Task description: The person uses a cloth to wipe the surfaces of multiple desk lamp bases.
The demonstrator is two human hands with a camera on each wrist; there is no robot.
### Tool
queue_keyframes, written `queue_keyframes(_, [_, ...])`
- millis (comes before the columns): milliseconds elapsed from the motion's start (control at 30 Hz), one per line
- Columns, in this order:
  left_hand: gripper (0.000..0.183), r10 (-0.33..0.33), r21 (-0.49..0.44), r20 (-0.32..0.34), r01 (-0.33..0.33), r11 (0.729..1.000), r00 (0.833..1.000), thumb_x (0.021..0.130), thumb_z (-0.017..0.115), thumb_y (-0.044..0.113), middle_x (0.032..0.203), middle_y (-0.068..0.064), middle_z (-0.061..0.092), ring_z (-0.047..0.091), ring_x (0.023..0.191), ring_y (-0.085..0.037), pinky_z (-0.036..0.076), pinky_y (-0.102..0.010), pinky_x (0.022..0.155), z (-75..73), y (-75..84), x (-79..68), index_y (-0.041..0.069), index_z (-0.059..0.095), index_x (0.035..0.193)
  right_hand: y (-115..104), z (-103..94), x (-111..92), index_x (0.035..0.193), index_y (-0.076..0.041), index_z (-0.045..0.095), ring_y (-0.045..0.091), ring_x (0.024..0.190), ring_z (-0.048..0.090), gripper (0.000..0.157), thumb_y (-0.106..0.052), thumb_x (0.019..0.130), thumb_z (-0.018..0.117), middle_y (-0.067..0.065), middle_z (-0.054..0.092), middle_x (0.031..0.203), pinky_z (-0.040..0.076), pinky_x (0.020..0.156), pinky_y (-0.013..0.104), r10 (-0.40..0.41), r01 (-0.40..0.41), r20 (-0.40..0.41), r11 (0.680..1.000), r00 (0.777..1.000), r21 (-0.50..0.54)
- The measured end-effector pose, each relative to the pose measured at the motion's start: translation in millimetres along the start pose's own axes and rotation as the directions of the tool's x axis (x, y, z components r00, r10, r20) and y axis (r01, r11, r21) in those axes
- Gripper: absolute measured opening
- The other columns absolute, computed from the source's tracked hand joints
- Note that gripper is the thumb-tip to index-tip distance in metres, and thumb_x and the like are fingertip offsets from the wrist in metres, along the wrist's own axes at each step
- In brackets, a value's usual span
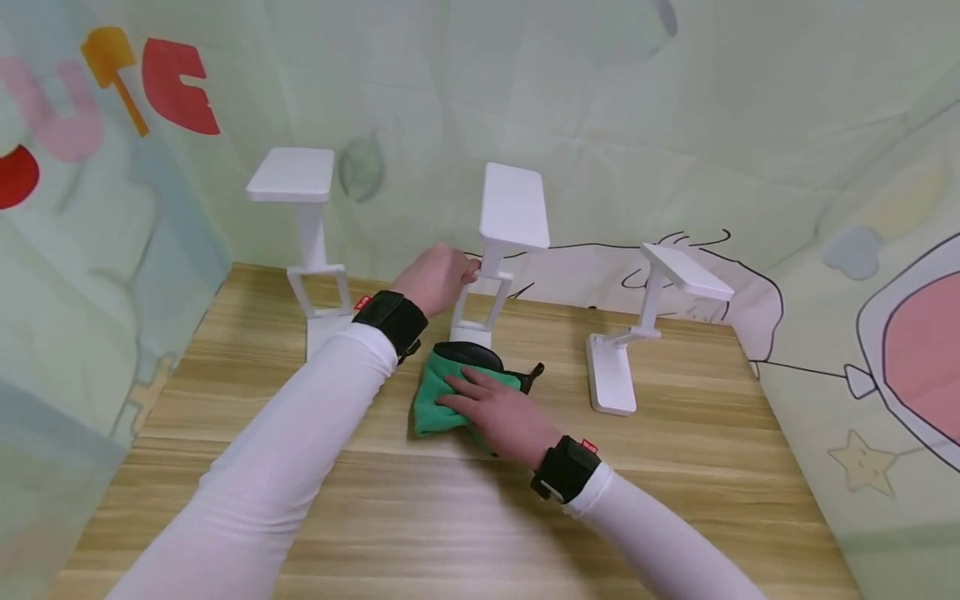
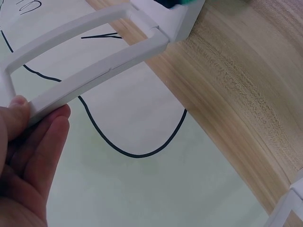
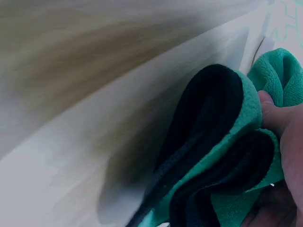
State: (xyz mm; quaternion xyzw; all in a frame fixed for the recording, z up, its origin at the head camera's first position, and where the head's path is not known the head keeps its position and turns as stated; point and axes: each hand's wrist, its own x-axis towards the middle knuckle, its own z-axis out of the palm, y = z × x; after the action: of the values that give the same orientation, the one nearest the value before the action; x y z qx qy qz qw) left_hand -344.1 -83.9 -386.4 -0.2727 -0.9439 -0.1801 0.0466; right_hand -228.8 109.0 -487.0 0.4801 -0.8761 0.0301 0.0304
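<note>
A white desk lamp [image 1: 514, 207] with a flat rectangular head and a frame-like folding arm stands at the middle of the table's back. My left hand [image 1: 437, 279] pinches its arm near the upper joint; thumb and fingertips on the white frame [image 2: 94, 75] show in the left wrist view. Over the front of the lamp's base lies a green cloth [image 1: 435, 404] with a black side, covering most of that base. My right hand [image 1: 513, 417] holds the cloth, fingers spread over its top in the head view. The right wrist view shows the cloth [image 3: 255, 109] bunched in folds at the thumb.
A similar white lamp [image 1: 292, 177] stands to the left, its base partly behind my left forearm. Another white lamp [image 1: 612, 379] stands to the right, its head tilted. The wooden table [image 1: 420, 517] meets printed fabric walls [image 1: 637, 125] at the back and sides.
</note>
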Motion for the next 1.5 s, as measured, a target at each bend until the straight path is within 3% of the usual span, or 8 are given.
queue_keyframes(267, [0.022,0.013,0.006,0.011,-0.013,1.000,1.000,0.102,0.057,0.017,0.080,-0.005,0.069,0.058,0.068,-0.016,0.048,-0.030,0.063,-1.4,0.3,-1.0,0.008,0.070,0.118,10.0,4.1,34.6,0.140,-0.019,0.055,0.031,0.136,0.037,0.045,-0.013,0.096,0.063,0.007,0.050,0.146,0.038,0.109,0.042,-0.052,0.052,-0.001,0.999,0.999,0.009])
queue_keyframes(467, [0.020,0.051,0.035,0.020,-0.051,0.998,0.999,0.103,0.056,0.017,0.086,-0.006,0.072,0.060,0.071,-0.017,0.051,-0.031,0.067,0.2,1.5,0.4,0.008,0.071,0.111,31.7,7.2,41.0,0.139,-0.019,0.056,0.029,0.137,0.036,0.048,-0.010,0.093,0.066,0.005,0.050,0.146,0.036,0.110,0.042,0.031,-0.029,-0.022,0.996,0.999,0.089])
queue_keyframes(733, [0.024,0.078,0.078,0.018,-0.079,0.994,0.997,0.103,0.055,0.016,0.092,-0.009,0.073,0.064,0.077,-0.019,0.053,-0.031,0.071,0.1,2.6,0.8,0.007,0.069,0.120,43.0,5.5,28.7,0.137,-0.019,0.057,0.028,0.137,0.037,0.046,-0.006,0.094,0.064,0.005,0.049,0.147,0.036,0.110,0.043,0.029,-0.021,-0.052,0.990,0.998,0.139])
queue_keyframes(967, [0.021,0.087,0.014,-0.028,-0.087,0.996,0.996,0.101,0.058,0.013,0.090,-0.009,0.073,0.063,0.074,-0.017,0.052,-0.031,0.068,0.1,1.2,-0.3,0.004,0.070,0.117,45.6,2.7,8.0,0.137,-0.019,0.057,0.028,0.138,0.035,0.043,-0.008,0.096,0.062,0.004,0.047,0.148,0.039,0.108,0.047,0.096,-0.086,-0.061,0.985,0.994,0.147])
queue_keyframes(1133, [0.022,0.049,-0.013,-0.028,-0.049,0.999,0.998,0.101,0.058,0.014,0.087,-0.007,0.072,0.060,0.071,-0.015,0.049,-0.030,0.064,0.6,-0.7,-0.9,0.005,0.070,0.118,39.1,0.2,-6.9,0.138,-0.021,0.057,0.028,0.138,0.035,0.046,-0.007,0.095,0.062,0.003,0.045,0.150,0.047,0.100,0.047,0.124,-0.118,-0.046,0.987,0.991,0.113])
queue_keyframes(1300, [0.020,0.053,0.009,-0.027,-0.053,0.999,0.998,0.102,0.057,0.014,0.083,-0.006,0.070,0.058,0.069,-0.015,0.047,-0.030,0.063,-0.2,-1.8,-1.6,0.008,0.071,0.115,26.9,0.4,-18.6,0.141,-0.024,0.054,0.028,0.139,0.033,0.054,-0.007,0.092,0.067,0.002,0.043,0.152,0.047,0.100,0.044,0.096,-0.095,-0.034,0.994,0.995,0.052])
queue_keyframes(1500, [0.017,0.069,0.030,-0.039,-0.068,0.997,0.997,0.102,0.057,0.013,0.081,-0.006,0.069,0.058,0.070,-0.016,0.048,-0.031,0.063,-0.8,-2.0,-3.2,0.010,0.072,0.109,9.8,2.8,-21.8,0.142,-0.025,0.053,0.026,0.140,0.031,0.057,0.000,0.092,0.064,0.001,0.041,0.153,0.041,0.106,0.042,0.024,-0.024,-0.024,1.000,0.999,-0.018])
